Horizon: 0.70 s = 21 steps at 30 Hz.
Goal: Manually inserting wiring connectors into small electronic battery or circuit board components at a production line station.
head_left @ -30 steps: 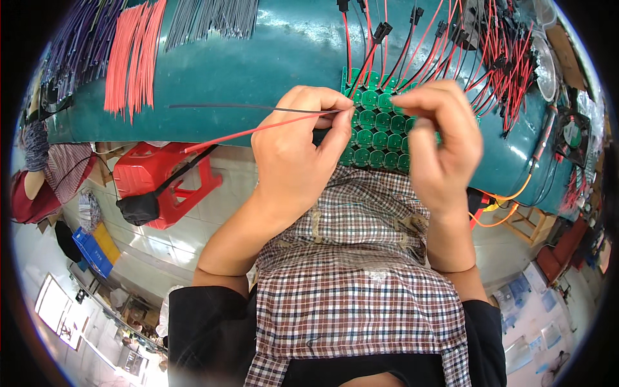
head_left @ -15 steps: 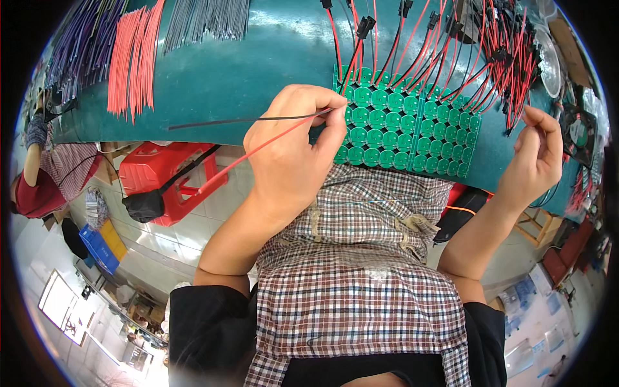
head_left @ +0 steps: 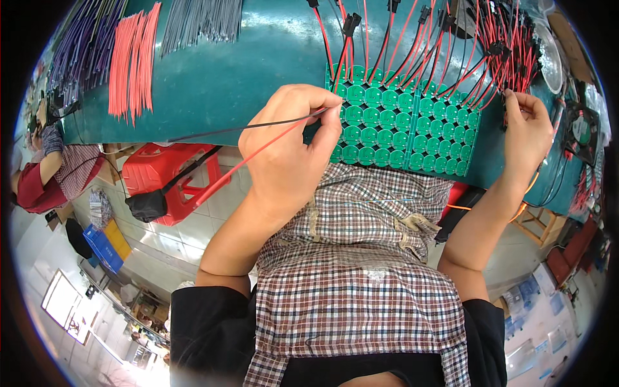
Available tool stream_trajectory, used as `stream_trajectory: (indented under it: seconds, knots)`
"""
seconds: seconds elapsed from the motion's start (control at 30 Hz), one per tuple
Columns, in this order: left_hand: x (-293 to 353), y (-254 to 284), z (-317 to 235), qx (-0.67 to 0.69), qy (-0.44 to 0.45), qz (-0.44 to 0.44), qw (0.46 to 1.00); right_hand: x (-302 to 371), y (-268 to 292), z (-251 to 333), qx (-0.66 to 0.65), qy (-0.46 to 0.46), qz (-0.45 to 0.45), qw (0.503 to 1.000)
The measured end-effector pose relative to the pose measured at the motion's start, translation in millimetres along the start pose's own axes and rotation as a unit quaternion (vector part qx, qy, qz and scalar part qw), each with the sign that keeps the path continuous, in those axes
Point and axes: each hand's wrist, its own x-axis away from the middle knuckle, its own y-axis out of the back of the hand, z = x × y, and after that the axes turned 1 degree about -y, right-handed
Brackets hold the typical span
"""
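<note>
My left hand (head_left: 284, 142) pinches a black wire (head_left: 225, 130) and a red wire (head_left: 267, 149) between thumb and forefinger, and their long ends trail off to the left. Its fingertips are at the left edge of a green circuit board panel (head_left: 412, 129), which is made of many small round boards. Red and black wires with black plugs (head_left: 351, 24) stand up from the panel's far rows. My right hand (head_left: 530, 132) is closed at the near end of a thick bundle of red and black wires (head_left: 516, 58). What its fingertips grip there is too small to make out.
On the green table (head_left: 206, 84) lie bunches of purple-black wires (head_left: 80, 55), red wires (head_left: 132, 68) and grey wires (head_left: 201, 26). A small fan (head_left: 581, 132) stands at the right. Below the table are a red stool (head_left: 148, 171) and, farther left, another person's gloved hand (head_left: 51, 138).
My right hand has moved up and slightly left to the wire bundle, its fingers closing. My left hand keeps hold of the two wires, shifted slightly left. The panel appears slightly farther left.
</note>
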Motion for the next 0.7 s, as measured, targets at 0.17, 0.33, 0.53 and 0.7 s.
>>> stream_trajectory:
  seconds: [0.17, 0.33, 0.53, 0.7]
  knots:
    - [-2.7, -2.1, -6.3, -0.014, 0.015, 0.005, 1.000, -1.3, 9.1, -4.6, -0.042, -0.008, -0.023, 0.999]
    - [-8.9, -0.7, -19.6, -0.053, 0.049, 0.014, 0.997, -10.9, -3.3, -0.5, -0.125, 0.035, -0.055, 0.990]
    - [-19.8, -0.4, -28.5, -0.109, 0.112, 0.056, 0.986, -23.8, 1.0, 12.6, 0.008, 0.011, -0.003, 1.000]
    - [-22.4, -4.2, -29.1, -0.122, 0.105, 0.053, 0.986, -25.5, 11.3, 1.5, -0.071, -0.034, -0.017, 0.997]
